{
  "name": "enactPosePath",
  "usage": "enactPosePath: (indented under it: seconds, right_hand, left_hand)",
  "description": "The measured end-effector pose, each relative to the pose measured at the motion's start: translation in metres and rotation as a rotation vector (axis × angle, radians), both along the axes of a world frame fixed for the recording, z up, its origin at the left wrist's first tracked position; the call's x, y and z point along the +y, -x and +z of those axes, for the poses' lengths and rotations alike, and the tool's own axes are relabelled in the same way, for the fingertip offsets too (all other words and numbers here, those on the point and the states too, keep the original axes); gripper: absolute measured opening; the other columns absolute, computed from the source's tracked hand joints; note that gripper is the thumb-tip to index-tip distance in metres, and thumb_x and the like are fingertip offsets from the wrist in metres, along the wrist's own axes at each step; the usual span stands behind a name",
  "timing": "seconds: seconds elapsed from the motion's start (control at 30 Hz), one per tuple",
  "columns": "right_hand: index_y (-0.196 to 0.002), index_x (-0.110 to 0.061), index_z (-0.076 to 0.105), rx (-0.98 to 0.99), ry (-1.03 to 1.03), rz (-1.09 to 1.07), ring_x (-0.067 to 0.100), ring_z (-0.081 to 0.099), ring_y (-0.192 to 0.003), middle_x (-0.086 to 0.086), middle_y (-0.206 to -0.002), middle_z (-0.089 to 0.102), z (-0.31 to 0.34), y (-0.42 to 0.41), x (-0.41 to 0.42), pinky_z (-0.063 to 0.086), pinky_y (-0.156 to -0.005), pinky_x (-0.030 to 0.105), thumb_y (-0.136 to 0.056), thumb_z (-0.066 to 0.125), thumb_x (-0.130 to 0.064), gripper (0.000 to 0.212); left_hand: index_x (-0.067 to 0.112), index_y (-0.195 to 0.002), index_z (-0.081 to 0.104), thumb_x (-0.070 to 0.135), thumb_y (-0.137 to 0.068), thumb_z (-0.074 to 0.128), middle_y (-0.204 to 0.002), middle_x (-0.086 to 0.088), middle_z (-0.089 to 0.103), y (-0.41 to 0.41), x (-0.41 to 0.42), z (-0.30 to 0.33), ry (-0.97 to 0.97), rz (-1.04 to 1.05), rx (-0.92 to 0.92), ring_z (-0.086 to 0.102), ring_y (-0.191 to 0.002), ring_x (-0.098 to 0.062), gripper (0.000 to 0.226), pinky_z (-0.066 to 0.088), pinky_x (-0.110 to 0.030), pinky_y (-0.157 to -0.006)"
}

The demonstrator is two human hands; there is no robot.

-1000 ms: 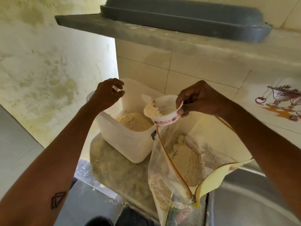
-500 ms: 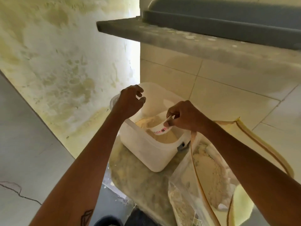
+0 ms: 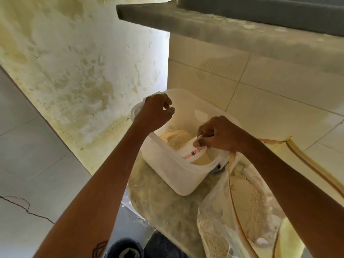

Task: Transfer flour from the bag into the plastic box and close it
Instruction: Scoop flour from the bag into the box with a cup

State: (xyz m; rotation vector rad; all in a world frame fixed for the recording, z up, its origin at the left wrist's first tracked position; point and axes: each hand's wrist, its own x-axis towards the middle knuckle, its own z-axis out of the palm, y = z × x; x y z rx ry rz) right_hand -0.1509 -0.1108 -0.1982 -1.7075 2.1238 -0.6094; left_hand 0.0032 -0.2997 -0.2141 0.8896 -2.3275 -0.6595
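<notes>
Translucent plastic, the box point(image 3: 178, 175) is sitting open on the counter point(image 3: 163, 205), with flour point(image 3: 175, 139) heaped inside. The right hand point(image 3: 219, 136) is pinching a small cup point(image 3: 193, 152) by its rim, tipping it down inside the box. The left hand point(image 3: 154, 113) is curling over the box's far left rim, gripping it. The bag point(image 3: 247, 211), part full, is standing open just right of the box.

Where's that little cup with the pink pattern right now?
The cup is tipped inside the plastic box, held by the right hand, left of the flour bag.
</notes>
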Motion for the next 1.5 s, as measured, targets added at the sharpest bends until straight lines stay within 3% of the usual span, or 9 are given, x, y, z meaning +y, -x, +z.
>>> enactPosePath:
  seconds: [0.2,0.67,0.83,1.13,1.23,1.33,1.43,1.5]
  right_hand:
    - [-0.062,-0.036,0.068,0.015,-0.055,0.025,0.003,0.061,-0.058,-0.019,-0.055,0.063,0.000,0.000,0.000,0.046,-0.063,0.026,-0.074,0.086,-0.042,0.023]
    - [-0.066,-0.029,0.073,0.002,-0.084,0.028,0.007,0.066,-0.059,-0.009,-0.059,0.069,0.001,-0.001,0.003,0.054,-0.069,0.034,-0.077,0.082,-0.050,0.025]
    - [-0.063,-0.028,0.072,0.011,-0.103,0.052,0.007,0.065,-0.055,-0.013,-0.056,0.068,0.001,-0.001,0.003,0.058,-0.073,0.043,-0.078,0.080,-0.050,0.028]
    - [-0.065,-0.026,0.068,-0.038,-0.100,0.001,0.016,0.069,-0.072,-0.008,-0.073,0.069,-0.007,0.005,0.001,0.056,-0.074,0.039,-0.056,0.062,-0.079,0.054]
    - [-0.066,-0.036,0.065,0.028,-0.037,0.046,0.013,0.067,-0.074,-0.013,-0.073,0.066,-0.003,0.002,0.004,0.052,-0.072,0.033,-0.074,0.075,-0.060,0.027]
    - [-0.071,-0.035,0.061,0.136,0.100,0.106,0.004,0.062,-0.068,-0.021,-0.067,0.059,0.005,-0.002,0.011,0.045,-0.067,0.026,-0.084,0.078,-0.041,0.023]
    - [-0.078,-0.033,0.060,0.239,0.242,0.153,0.004,0.061,-0.061,-0.019,-0.066,0.061,0.011,-0.004,0.021,0.047,-0.061,0.026,-0.081,0.070,-0.059,0.027]
    - [-0.081,-0.026,0.064,0.314,0.293,0.148,0.008,0.060,-0.059,-0.011,-0.069,0.065,0.014,-0.003,0.027,0.045,-0.060,0.024,-0.080,0.059,-0.068,0.043]
  left_hand:
    - [0.023,-0.102,0.075,0.031,-0.090,0.070,-0.095,0.011,0.073,0.000,0.001,0.002,0.014,0.001,0.007,0.065,-0.085,-0.006,0.015,0.053,-0.029,-0.086]
    - [0.019,-0.104,0.075,0.028,-0.091,0.071,-0.094,0.008,0.074,0.000,0.000,-0.001,0.015,-0.016,-0.002,0.065,-0.086,-0.009,0.016,0.053,-0.031,-0.087]
    - [0.018,-0.103,0.076,0.027,-0.092,0.072,-0.094,0.007,0.074,0.000,0.000,-0.001,0.017,-0.016,0.008,0.064,-0.081,-0.005,0.015,0.050,-0.026,-0.081]
    - [0.019,-0.100,0.076,0.027,-0.091,0.072,-0.093,0.007,0.074,-0.001,0.002,-0.001,0.035,-0.031,0.017,0.065,-0.084,-0.007,0.013,0.051,-0.027,-0.082]
    - [0.018,-0.102,0.076,0.027,-0.092,0.071,-0.093,0.008,0.073,-0.002,0.002,-0.001,0.031,-0.043,0.029,0.066,-0.085,-0.007,0.014,0.051,-0.025,-0.082]
    - [0.018,-0.103,0.076,0.026,-0.092,0.070,-0.095,0.008,0.073,-0.002,0.003,0.000,0.023,-0.051,0.035,0.066,-0.085,-0.006,0.015,0.050,-0.023,-0.081]
    - [0.019,-0.102,0.076,0.027,-0.092,0.070,-0.094,0.008,0.073,-0.001,0.002,0.001,0.011,-0.054,0.043,0.066,-0.086,-0.007,0.014,0.052,-0.026,-0.082]
    - [0.019,-0.102,0.075,0.027,-0.092,0.069,-0.094,0.009,0.073,-0.001,0.001,-0.001,0.012,-0.052,0.044,0.066,-0.086,-0.007,0.014,0.051,-0.025,-0.082]
